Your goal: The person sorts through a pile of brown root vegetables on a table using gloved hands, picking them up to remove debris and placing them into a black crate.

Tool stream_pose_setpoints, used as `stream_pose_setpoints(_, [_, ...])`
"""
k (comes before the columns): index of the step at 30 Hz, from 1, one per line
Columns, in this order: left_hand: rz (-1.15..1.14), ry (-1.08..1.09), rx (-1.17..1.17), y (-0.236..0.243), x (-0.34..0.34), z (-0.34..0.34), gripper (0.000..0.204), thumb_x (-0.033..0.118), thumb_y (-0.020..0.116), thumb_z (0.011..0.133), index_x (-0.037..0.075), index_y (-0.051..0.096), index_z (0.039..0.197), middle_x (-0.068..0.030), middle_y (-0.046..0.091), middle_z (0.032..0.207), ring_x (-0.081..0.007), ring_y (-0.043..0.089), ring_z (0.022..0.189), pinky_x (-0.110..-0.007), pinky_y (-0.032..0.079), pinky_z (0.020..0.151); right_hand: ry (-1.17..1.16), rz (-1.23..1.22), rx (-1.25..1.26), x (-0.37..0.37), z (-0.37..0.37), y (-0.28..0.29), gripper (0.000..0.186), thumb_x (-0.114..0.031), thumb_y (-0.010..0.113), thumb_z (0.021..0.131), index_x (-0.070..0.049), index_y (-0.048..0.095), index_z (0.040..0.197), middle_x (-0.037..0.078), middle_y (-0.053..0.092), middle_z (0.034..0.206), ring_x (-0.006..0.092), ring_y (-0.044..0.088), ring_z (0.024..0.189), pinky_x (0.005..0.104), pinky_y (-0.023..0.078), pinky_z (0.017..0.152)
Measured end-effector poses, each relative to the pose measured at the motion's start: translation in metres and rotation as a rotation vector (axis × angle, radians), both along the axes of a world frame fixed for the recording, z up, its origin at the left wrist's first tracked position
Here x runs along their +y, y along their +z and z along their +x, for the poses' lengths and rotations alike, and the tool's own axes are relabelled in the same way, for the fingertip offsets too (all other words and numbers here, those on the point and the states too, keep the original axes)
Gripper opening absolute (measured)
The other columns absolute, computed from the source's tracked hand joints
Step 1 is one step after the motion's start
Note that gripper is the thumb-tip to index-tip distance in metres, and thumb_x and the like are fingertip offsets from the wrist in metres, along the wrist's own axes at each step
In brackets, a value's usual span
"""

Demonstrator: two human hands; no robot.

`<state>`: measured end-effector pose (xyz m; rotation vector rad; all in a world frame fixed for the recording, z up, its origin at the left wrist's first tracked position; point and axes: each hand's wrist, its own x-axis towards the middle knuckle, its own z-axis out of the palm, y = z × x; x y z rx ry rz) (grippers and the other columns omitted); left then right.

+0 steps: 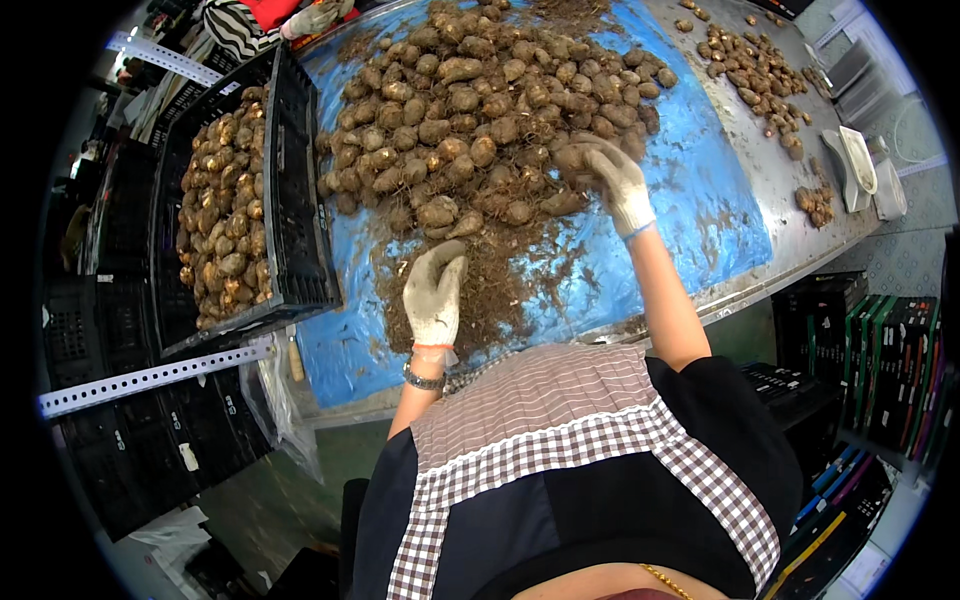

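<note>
A large heap of brown, hairy taro corms (470,110) lies on a blue plastic sheet (700,190) over the table. My right hand (618,185), in a pale, soiled work glove, reaches to the heap's right side, its fingers closed around a rooty taro (572,158). Near the heap's front edge is my left hand (435,290), gloved the same way. Its fingers are bent in toward the thumb; whatever may be between them is hidden. Loose root fibres and soil (500,290) lie beneath and beside it.
At the left stands a black crate (300,200) partly filled with taro (225,220). More taro (755,80) lies on the bare metal at the right, near a white scale-like device (855,165). Another person's gloved hand (315,18) shows at the far left. Stacked crates (890,370) stand lower right.
</note>
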<state>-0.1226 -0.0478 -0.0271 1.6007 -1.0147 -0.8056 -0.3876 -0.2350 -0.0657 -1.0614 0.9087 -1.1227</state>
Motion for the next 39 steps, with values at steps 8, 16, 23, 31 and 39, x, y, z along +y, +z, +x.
stream_pose_setpoints(8, [-0.359, -0.205, -0.091, 0.042, -0.047, -0.043, 0.062, 0.015, 0.08, 0.084, -0.001, 0.053, 0.138, -0.0125, 0.069, 0.12, -0.0177, 0.07, 0.097, -0.029, 0.058, 0.082, 0.304, 0.241, -0.523, 0.082, 0.056, 0.077, 0.048, -0.021, 0.066, 0.098, 0.008, 0.052, 0.134, 0.02, 0.064, 0.121, 0.0238, 0.07, 0.095, 0.0331, 0.06, 0.081])
stream_pose_setpoints(16, [-0.307, -0.181, -0.321, 0.052, -0.041, -0.055, 0.028, 0.025, 0.062, 0.097, 0.004, 0.065, 0.115, -0.0176, 0.071, 0.096, -0.034, 0.071, 0.087, -0.04, 0.056, 0.073, 0.122, -0.261, 0.184, 0.093, 0.074, 0.093, 0.031, -0.017, 0.059, 0.1, -0.001, 0.062, 0.126, 0.012, 0.071, 0.109, 0.019, 0.069, 0.098, 0.0306, 0.055, 0.087])
stream_pose_setpoints(23, [0.235, -0.226, 0.483, 0.029, -0.051, -0.025, 0.059, 0.058, 0.034, 0.103, 0.006, 0.061, 0.107, -0.0082, 0.059, 0.066, -0.0276, 0.057, 0.055, -0.038, 0.044, 0.05, 0.054, -1.118, 0.792, 0.075, 0.08, 0.1, 0.028, -0.025, 0.068, 0.089, -0.012, 0.067, 0.114, 0.01, 0.056, 0.054, 0.0263, 0.061, 0.048, 0.037, 0.048, 0.045])
stream_pose_setpoints(31, [0.049, -0.101, 0.098, 0.023, -0.054, -0.015, 0.06, 0.048, 0.039, 0.107, 0.001, 0.051, 0.142, -0.0136, 0.063, 0.131, -0.0268, 0.065, 0.107, -0.039, 0.054, 0.088, 0.132, -1.044, 1.045, 0.079, 0.101, 0.087, 0.019, -0.026, 0.06, 0.093, -0.009, 0.058, 0.1, 0.006, 0.053, 0.06, 0.0252, 0.06, 0.048, 0.0368, 0.046, 0.044])
stream_pose_setpoints(39, [-0.372, -0.393, -0.99, 0.061, -0.012, 0.008, 0.028, 0.022, 0.052, 0.097, -0.002, 0.067, 0.098, -0.0228, 0.068, 0.083, -0.0403, 0.067, 0.076, -0.043, 0.053, 0.066, 0.776, 0.262, 0.282, 0.09, 0.108, 0.083, 0.042, -0.041, 0.043, 0.1, -0.008, 0.067, 0.089, 0.005, 0.058, 0.064, 0.0183, 0.057, 0.057, 0.0368, 0.049, 0.05])
